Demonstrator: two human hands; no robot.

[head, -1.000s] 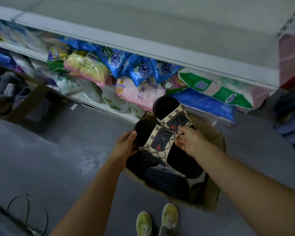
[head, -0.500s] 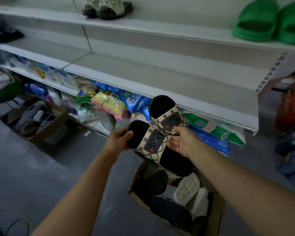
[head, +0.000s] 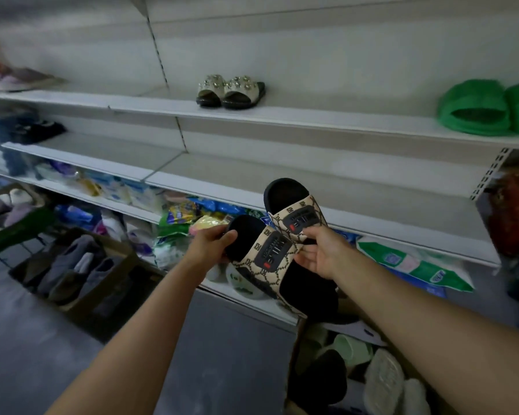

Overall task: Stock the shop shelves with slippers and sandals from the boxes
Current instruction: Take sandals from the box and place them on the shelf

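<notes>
A pair of black slides with beige patterned straps (head: pixel 271 253) is held up in front of the middle shelf (head: pixel 357 202). My left hand (head: pixel 210 245) grips the toe end of the nearer slide. My right hand (head: pixel 321 253) pinches the straps of both slides from the right. Below, at the bottom right, an open cardboard box (head: pixel 294 354) holds several more slippers, pale green, white and black.
The upper shelf carries a studded beige pair (head: pixel 231 91) and green slides (head: pixel 489 107). Dark slippers (head: pixel 33 131) sit at the middle shelf's left. Packaged goods (head: pixel 177 217) fill the lowest shelf. A second box of grey slippers (head: pixel 72 268) stands on the floor at left.
Both hands have lifted the patterned pair out of the box, up toward the middle shelf. My view has tilted upward, showing the upper shelves.
</notes>
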